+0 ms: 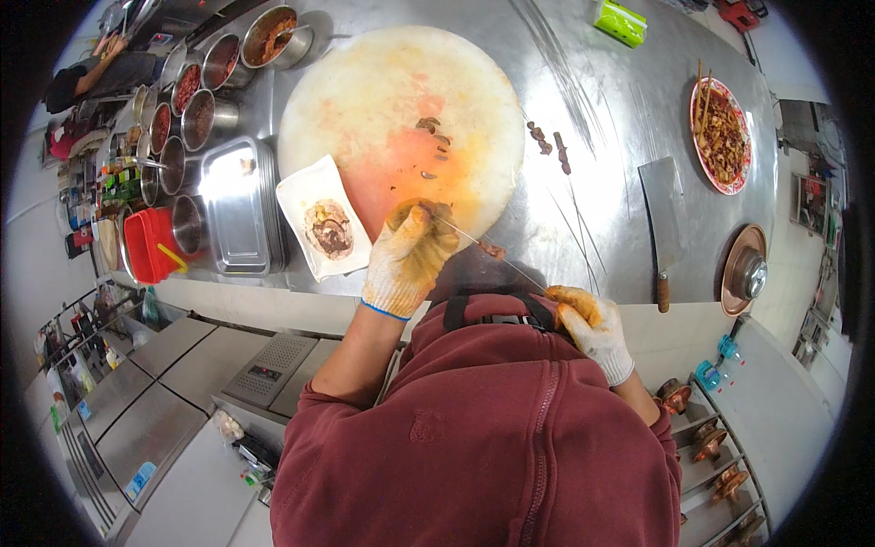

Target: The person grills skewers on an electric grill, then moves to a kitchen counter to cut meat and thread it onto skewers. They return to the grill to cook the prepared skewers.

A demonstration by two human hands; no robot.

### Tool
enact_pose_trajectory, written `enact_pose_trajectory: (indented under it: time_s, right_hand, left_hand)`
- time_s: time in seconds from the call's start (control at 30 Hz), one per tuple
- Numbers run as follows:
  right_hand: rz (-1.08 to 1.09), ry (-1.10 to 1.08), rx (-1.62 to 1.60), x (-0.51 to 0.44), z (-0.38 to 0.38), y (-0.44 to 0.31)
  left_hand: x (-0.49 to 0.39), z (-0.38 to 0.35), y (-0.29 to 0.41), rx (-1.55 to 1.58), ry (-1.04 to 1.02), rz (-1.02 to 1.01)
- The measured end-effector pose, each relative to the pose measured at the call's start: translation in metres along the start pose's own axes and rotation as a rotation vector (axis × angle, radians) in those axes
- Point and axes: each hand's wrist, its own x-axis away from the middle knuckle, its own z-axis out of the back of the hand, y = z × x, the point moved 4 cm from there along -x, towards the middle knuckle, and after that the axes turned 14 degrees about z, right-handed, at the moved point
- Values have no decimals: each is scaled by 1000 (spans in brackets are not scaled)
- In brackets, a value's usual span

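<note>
My gloved left hand (pixel 413 249) is at the near edge of a round, stained cutting board (pixel 355 89), its fingers curled around one end of a thin metal skewer (pixel 521 271). My gloved right hand (pixel 593 328) pinches the same skewer lower down, close to my body. A piece of meat (pixel 491 250) is threaded on it between the two hands. Whatever lies inside my left fingers is hidden. Several dark, curved pieces of food (pixel 428 125) lie on the board. Left of that hand, a white rectangular dish (pixel 320 179) holds a little residue, partly resting on the board.
Two loaded skewers (pixel 560 152) and a bundle of bare skewers (pixel 554 51) lie on the steel table. Further right are a cleaver (pixel 664 212), a plate of food with chopsticks (pixel 723 137) and a copper-coloured lidded pan (pixel 744 270). Stacked trays (pixel 239 205) and steel pots (pixel 203 119) stand left.
</note>
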Motion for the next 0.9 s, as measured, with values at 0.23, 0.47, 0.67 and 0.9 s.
enact_pose_trajectory:
  time_s: [0.23,0.47,0.67,0.9]
  right_hand:
    - [-9,-2,-13,-1,0,0]
    - [51,-51,19,-9,-2,11]
    - [-4,-3,-163,-15,-4,17]
    - [-28,132,-231,-13,11,14]
  left_hand:
    - [-1,2,-11,0,1,-26]
    - [-4,0,-33,-44,-21,16]
    - [-9,9,-36,-467,153,74]
    - [-64,23,36,-2208,672,-567]
